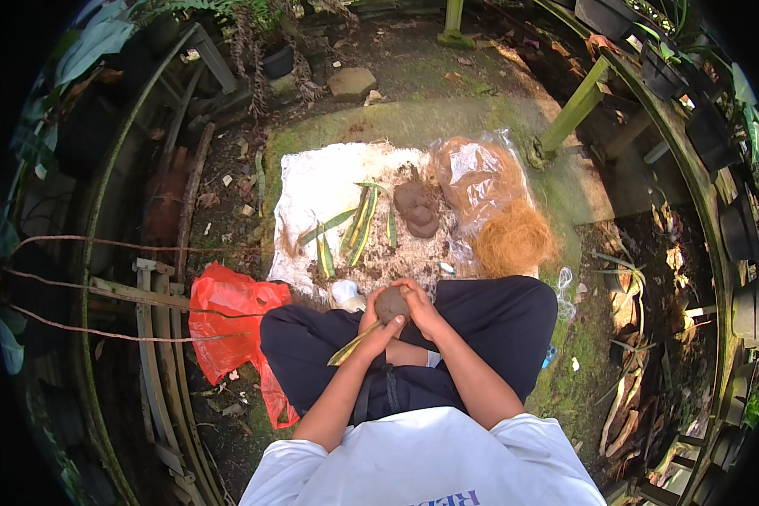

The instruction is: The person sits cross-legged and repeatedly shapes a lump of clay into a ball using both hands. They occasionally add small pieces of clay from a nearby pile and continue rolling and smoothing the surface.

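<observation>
A ball of dark clay or mud (392,305) is cupped between my left hand (374,322) and my right hand (419,310) above my lap. A yellow-edged snake plant leaf (352,345) sticks out of the ball toward the lower left, along my left wrist. Beyond my hands, several variegated snake plant leaves (362,228) lie on a soil-stained white woven sack (316,171). A lumpy mound of the same dark material (417,209) rests to their right. A nest of brown fiber (515,240) sits at the sack's right edge, below a clear plastic bag of fiber (477,171).
A red plastic bag (228,322) lies beside my left knee. Near my hands are a white bundle (346,295) and a small white-and-blue item (446,268). White string (565,297) lies right of my right knee. Wooden racks with potted plants flank both sides; a stone (351,84) lies ahead.
</observation>
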The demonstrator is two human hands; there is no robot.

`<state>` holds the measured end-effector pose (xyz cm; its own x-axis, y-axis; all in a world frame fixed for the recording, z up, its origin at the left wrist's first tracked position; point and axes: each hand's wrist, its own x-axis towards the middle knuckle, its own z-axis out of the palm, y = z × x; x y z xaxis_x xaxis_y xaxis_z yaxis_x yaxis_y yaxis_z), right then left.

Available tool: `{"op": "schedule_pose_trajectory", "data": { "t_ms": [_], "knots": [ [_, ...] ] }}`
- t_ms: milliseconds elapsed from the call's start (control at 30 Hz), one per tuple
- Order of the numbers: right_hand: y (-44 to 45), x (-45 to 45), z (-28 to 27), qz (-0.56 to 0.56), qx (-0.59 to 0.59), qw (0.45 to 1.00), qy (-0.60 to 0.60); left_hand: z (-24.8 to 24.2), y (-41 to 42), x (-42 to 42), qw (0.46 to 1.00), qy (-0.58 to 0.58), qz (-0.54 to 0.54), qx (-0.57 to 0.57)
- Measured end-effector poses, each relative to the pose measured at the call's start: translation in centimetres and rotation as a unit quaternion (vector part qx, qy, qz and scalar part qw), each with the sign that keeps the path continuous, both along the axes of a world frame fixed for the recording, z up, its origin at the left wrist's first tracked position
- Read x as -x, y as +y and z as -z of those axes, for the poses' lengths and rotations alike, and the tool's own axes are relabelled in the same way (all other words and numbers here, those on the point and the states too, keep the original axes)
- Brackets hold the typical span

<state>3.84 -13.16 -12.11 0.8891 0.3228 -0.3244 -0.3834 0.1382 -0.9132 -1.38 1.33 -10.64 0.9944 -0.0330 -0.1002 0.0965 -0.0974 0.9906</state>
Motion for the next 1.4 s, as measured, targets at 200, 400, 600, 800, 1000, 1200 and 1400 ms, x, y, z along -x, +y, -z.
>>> {"op": "schedule_pose_trajectory", "data": {
  "t_ms": [200, 400, 600, 800, 1000, 1200, 1400],
  "knots": [
    [-0.1, -0.1, -0.3, 0.005, 0.005, 1.000, 0.008, 1.0, 0.3, 0.0, 0.999, -0.008, 0.005, 0.042],
    [-0.4, -0.1, -2.3, 0.018, -0.111, 0.990, 0.090, -1.1, 0.2, -0.6, 0.983, -0.097, 0.014, -0.157],
    [-1.0, -0.1, -5.4, 0.009, -0.298, 0.938, 0.176, -5.1, 0.9, -3.2, 0.945, -0.172, 0.060, -0.272],
    [-1.7, -1.1, -4.9, -0.023, -0.276, 0.960, 0.044, -4.3, 0.6, -3.6, 0.962, -0.204, 0.094, -0.154],
    [-1.4, -0.7, -5.6, 0.055, -0.272, 0.960, 0.041, -3.6, -0.8, -3.7, 0.994, -0.094, 0.049, -0.017],
    [-1.4, -0.9, -5.8, 0.110, -0.285, 0.952, 0.035, -4.4, -3.3, -3.6, 0.996, -0.092, -0.019, 0.011],
    [-1.4, -0.4, -6.2, 0.103, -0.299, 0.948, 0.047, -0.7, -3.2, -2.4, 0.997, -0.049, -0.052, -0.005]
  ]
}}
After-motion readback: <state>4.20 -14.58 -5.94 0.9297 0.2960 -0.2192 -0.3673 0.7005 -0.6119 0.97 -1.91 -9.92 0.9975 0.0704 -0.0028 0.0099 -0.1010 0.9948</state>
